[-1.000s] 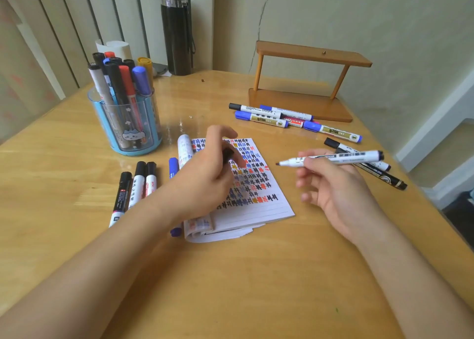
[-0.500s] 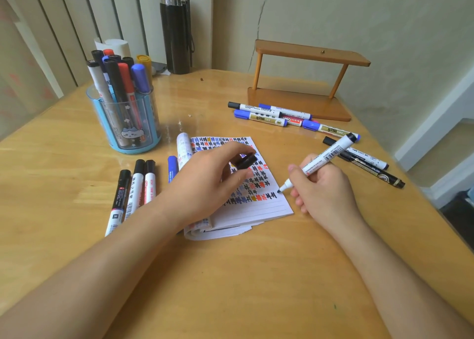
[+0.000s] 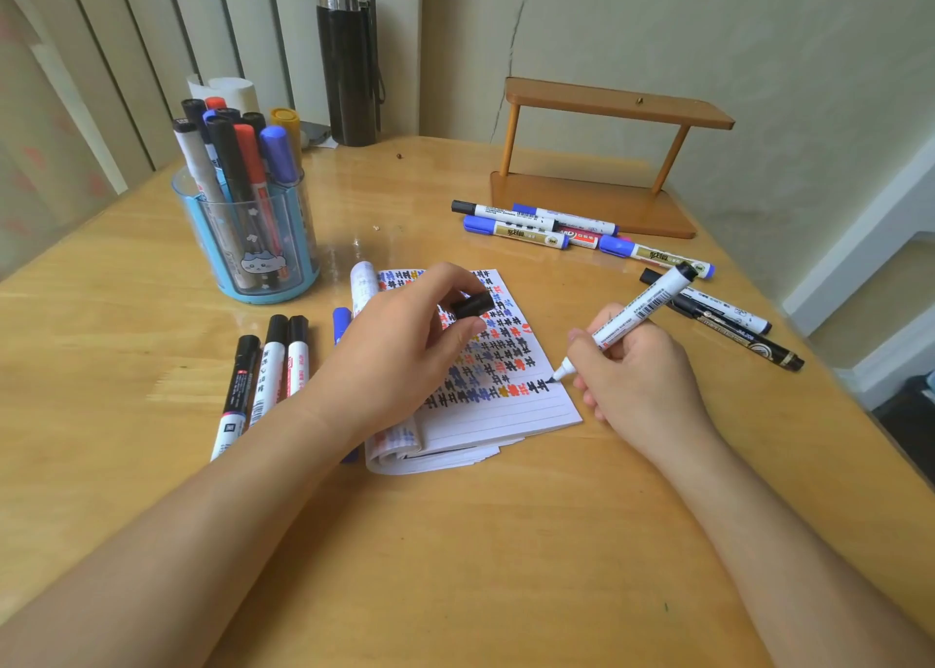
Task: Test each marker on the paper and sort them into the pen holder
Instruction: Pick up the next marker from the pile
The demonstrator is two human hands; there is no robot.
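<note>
Soft, even daylight fills the scene; pale glare streaks the glossy bench at left and centre, shadows are faint, focus is sharp, and wide-angle distortion bends the frame's edges.

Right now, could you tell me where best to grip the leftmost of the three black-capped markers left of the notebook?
Probably pinch the leftmost marker mid-barrel, from above and its open left side: it lies flat, and the middle marker lies close along its right.
</note>
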